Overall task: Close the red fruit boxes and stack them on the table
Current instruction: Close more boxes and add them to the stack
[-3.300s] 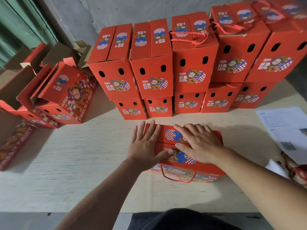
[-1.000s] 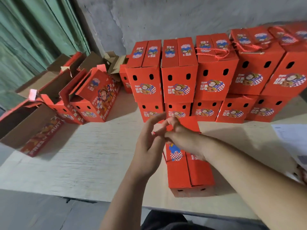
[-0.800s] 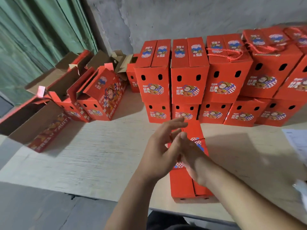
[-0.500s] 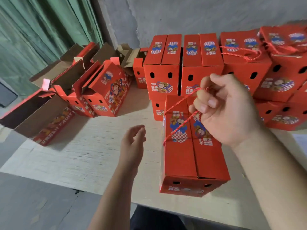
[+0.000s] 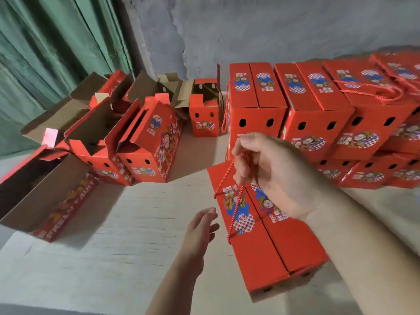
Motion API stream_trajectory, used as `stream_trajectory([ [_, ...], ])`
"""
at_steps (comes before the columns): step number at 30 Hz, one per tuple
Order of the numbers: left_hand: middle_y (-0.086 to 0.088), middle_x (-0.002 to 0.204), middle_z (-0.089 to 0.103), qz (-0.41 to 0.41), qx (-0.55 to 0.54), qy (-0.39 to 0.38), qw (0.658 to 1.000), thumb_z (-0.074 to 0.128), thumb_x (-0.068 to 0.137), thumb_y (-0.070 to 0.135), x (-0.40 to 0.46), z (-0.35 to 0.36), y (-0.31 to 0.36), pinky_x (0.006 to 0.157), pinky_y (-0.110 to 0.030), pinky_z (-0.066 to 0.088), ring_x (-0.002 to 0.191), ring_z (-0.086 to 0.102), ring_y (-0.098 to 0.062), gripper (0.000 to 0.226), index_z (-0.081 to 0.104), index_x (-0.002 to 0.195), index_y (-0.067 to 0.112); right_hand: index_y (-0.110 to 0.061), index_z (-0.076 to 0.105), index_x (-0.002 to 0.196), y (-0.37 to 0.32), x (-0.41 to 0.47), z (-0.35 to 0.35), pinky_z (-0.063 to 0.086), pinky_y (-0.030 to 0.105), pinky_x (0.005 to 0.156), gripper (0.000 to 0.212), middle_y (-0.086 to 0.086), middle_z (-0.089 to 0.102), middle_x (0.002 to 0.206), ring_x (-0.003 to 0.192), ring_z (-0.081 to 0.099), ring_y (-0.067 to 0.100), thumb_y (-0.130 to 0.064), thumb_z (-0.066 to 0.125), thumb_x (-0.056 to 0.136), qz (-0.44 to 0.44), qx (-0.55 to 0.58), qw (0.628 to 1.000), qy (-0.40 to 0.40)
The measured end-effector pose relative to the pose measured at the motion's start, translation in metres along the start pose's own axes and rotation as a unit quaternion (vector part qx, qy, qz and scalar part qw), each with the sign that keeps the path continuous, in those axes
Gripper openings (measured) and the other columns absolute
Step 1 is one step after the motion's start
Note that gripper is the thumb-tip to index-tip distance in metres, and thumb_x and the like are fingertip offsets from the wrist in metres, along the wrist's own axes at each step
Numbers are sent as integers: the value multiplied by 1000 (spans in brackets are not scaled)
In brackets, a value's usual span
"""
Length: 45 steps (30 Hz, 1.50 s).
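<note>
A closed red fruit box point(image 5: 270, 244) hangs tilted above the table by its red rope handle point(image 5: 236, 201). My right hand point(image 5: 272, 173) grips that rope above the box's top. My left hand point(image 5: 200, 230) hovers open just left of the box, fingers relaxed, touching nothing. Behind, closed red boxes point(image 5: 313, 110) stand stacked two high in a row along the wall. Several open red boxes point(image 5: 145, 144) with raised flaps sit at the left of the table.
The pale wooden table point(image 5: 113, 246) has bare surface in front of the open boxes. One open box point(image 5: 45, 201) lies on its side at the far left edge. A green curtain point(image 5: 45, 53) and grey wall stand behind.
The hands moved from pressing the flaps down to handling the rope. My right hand then lifted the box by its rope. My left hand let go and dropped lower, left of the box.
</note>
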<state>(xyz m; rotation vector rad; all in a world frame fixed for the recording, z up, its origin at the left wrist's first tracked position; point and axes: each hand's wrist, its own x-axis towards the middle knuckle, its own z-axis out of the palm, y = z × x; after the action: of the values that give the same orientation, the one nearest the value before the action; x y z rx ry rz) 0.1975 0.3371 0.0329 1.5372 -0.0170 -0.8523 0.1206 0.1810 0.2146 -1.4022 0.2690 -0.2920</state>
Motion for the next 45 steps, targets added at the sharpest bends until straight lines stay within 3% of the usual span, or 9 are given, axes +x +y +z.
stream_trajectory([
  [7,26,134,65,77,-31,-119,990,57,88,75,30,-74,34,103,-37,46,125,59,5,51,54,135,57,-20,72,77,8,71,66,50,38,71,24,9,62,65,63,62,24,-39,60,86,-48,-69,992,94],
  [13,9,158,47,123,70,-279,950,80,90,46,40,-125,67,109,-35,51,139,54,-13,91,15,153,60,-22,71,84,15,165,86,43,32,67,10,-3,64,67,61,61,17,-31,67,82,47,-37,969,240],
  [16,9,144,61,167,101,-230,953,77,94,17,78,-129,73,98,-29,57,130,61,-12,85,24,154,48,-23,73,91,20,200,91,46,35,75,11,-3,68,71,67,65,18,-30,67,86,52,-76,968,232],
  [20,11,155,51,167,157,-255,939,69,100,11,145,-125,89,110,-33,48,143,48,-8,84,20,164,36,-25,71,86,23,226,86,44,28,64,9,-7,68,70,66,65,12,-31,65,85,27,-116,952,281],
  [24,8,132,68,177,274,-138,935,58,105,11,198,-113,81,106,-34,47,131,58,-15,47,53,149,24,-19,71,90,51,225,75,52,34,72,11,1,74,90,87,70,18,-26,63,90,55,-174,935,304],
  [30,10,123,70,134,150,-49,978,54,106,19,169,-77,66,105,-35,50,117,64,-10,27,68,127,28,-30,67,124,106,184,54,47,31,93,31,-6,65,126,122,58,14,-17,60,97,106,-215,925,295],
  [33,8,110,75,77,6,-86,993,55,107,30,132,-43,80,92,-31,53,103,70,-15,20,74,104,35,-33,68,121,115,150,50,49,22,96,33,-15,69,123,118,62,1,-12,57,98,65,-203,927,308],
  [36,3,109,77,44,-82,-149,984,57,105,31,99,-11,101,91,-29,54,97,72,-15,19,76,105,29,-32,70,113,116,111,44,49,10,82,32,-20,73,109,107,66,-4,-7,57,99,12,-161,922,351],
  [45,-1,111,77,91,-45,-279,955,60,103,25,-5,135,86,101,-34,52,103,71,-19,17,76,107,29,-34,74,102,69,-39,-56,57,23,82,23,-5,77,102,95,74,11,-28,57,87,-42,-106,894,433],
])
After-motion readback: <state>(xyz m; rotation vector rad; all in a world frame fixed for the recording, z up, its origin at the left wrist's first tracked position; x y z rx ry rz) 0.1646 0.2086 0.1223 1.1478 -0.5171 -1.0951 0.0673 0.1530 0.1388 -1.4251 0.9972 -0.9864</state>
